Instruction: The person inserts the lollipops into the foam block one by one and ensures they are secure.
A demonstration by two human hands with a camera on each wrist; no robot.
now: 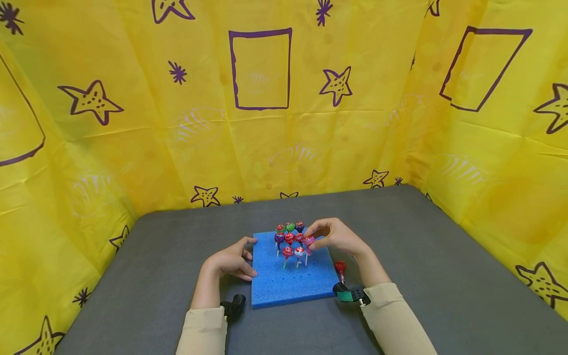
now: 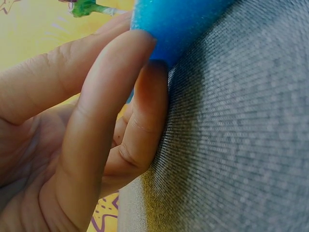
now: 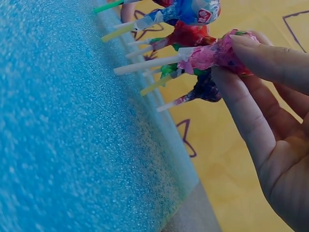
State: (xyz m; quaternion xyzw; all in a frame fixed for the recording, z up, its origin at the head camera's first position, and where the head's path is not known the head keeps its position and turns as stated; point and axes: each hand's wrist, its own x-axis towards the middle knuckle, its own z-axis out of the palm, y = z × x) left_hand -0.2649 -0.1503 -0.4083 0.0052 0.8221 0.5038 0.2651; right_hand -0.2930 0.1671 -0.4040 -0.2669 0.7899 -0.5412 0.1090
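Note:
My right hand (image 1: 339, 236) pinches the candy head of a pink-wrapped lollipop (image 3: 203, 58) between thumb and fingers. Its white stick reaches down to the blue foam board (image 1: 266, 291), at the near right of a cluster of upright lollipops. Among these are a purple one (image 1: 279, 238), a red one (image 1: 288, 252) and a blue-and-white one (image 1: 300, 252). Along the board's left side, my left hand (image 1: 230, 257) rests with thumb and fingers spread apart, fingertips at the foam edge. In the left wrist view, the thumb (image 2: 104, 106) lies against the foam's side, close over the table.
A loose red lollipop (image 1: 340, 268) lies on the grey tabletop (image 1: 177, 266), just right of the board. Several small holes show in the board's near part. Yellow patterned cloth (image 1: 266, 148) walls the table at the back and sides.

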